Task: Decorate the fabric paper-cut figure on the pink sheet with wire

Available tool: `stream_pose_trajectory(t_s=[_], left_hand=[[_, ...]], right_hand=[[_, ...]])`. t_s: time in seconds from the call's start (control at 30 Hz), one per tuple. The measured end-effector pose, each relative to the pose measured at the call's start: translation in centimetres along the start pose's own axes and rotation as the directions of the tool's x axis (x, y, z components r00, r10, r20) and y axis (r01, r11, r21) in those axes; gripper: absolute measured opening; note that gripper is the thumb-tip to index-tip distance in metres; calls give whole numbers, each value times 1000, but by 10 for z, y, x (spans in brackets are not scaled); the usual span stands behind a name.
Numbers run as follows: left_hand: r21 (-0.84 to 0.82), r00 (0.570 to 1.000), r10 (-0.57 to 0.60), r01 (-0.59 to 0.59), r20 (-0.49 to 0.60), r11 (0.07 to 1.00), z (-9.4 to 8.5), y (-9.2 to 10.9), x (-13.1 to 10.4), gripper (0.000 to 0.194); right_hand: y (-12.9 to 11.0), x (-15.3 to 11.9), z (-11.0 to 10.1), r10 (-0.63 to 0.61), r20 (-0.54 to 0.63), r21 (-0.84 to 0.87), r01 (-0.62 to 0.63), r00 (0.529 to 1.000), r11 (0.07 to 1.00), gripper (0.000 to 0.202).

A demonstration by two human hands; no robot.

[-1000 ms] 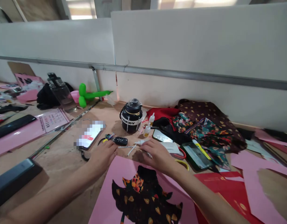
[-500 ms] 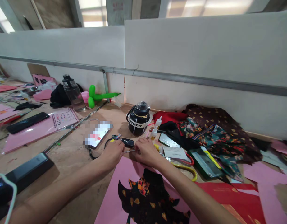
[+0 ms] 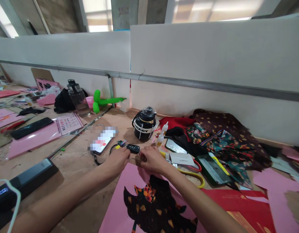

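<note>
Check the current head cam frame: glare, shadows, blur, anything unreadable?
Head view: windows at the top are nearly washed out; head view: a soft shadow lies along the right side of the black device; head view: blocky pixelation covers much of the lit phone; head view: the thin item between left hand and right hand is too small to identify.

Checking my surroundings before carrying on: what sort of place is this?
Probably a craft workshop or classroom: a dark fabric cutout lies on a pink sheet, small nozzle-tipped bottles stand nearby, and patterned cloth lies heaped beyond.
</note>
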State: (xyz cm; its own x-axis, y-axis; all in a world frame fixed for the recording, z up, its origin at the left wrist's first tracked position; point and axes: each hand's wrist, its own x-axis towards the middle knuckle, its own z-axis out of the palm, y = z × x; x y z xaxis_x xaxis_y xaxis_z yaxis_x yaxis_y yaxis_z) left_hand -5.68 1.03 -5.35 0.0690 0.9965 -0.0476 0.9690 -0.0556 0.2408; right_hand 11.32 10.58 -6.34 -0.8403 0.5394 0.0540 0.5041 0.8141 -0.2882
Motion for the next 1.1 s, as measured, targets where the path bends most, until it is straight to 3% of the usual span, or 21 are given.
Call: stream_pose_trajectory(t_s=[0.27,0.5,0.57,0.67,0.83,0.97,1.03,1.1], left_hand=[[-51,1000,6,-7,-29,999,-5,1,-1,15],[-258,999,-21,10,-40,966,-21,-5,-10,13],[-481,1000,-19,15,-4,876,-25,-6,-13,12],[-805,998,16,36,56,592,-31,-5,-18,16],[-952,996,66,38,60,302,-43,2,-30,28],[-971,1000,17,-11,-7,238,-48,13,-37,26],[-965,998,-19,-50,-56,257,-47,19,-38,27],[-949,993,-30,-102,-116,299,-45,26,-41,27]], right_hand=[[-7,-1,-2,-23,-29,52,24,999,998,4],[-5,-9,-21,72,-143,224,-38,987,974,9],[-3,-15,-25,97,-160,274,-50,982,961,13],[0,-24,-30,117,-187,322,-52,975,945,14],[5,-36,-25,141,-240,337,-54,961,940,12],[10,-47,-21,247,-353,360,-112,902,926,21],[7,-55,-22,306,-423,380,-139,853,915,26],[-3,-64,-24,382,-396,488,-161,835,858,24]])
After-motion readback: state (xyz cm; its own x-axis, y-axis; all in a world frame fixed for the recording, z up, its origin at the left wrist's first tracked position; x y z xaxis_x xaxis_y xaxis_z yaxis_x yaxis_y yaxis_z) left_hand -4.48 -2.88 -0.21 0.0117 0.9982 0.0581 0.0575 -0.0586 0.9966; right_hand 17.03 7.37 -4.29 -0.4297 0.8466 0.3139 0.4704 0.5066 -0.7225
